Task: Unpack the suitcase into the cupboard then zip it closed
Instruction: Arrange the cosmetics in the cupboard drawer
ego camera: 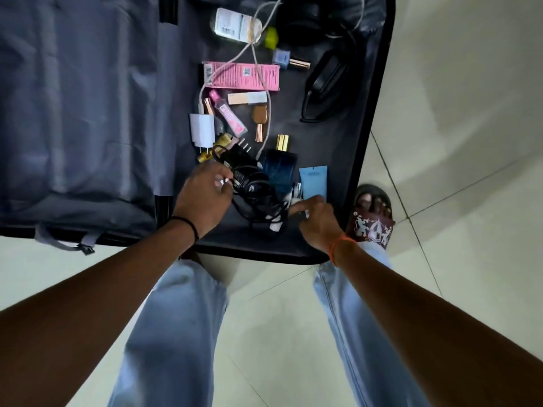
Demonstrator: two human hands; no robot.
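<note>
An open dark suitcase (373, 92) lies on the floor, its right half strewn with small items. My left hand (202, 195) pinches the end of a tangled black charger cable (255, 198) near the front edge. My right hand (316, 218) curls round a small white tube or bottle beside a light blue tube (313, 182). A blue perfume bottle (279, 168) with a gold cap lies between my hands. Farther back sit a white charger plug (202, 130), a pink box (244, 76) and a clear bottle (235, 24). The cupboard is out of view.
The suitcase's left half is a grey fabric divider (79, 107). Black sunglasses (323, 92) and dark headphones (317, 22) lie at the right rear. My sandalled right foot (371, 218) stands on the pale tiled floor (470, 142) beside the case.
</note>
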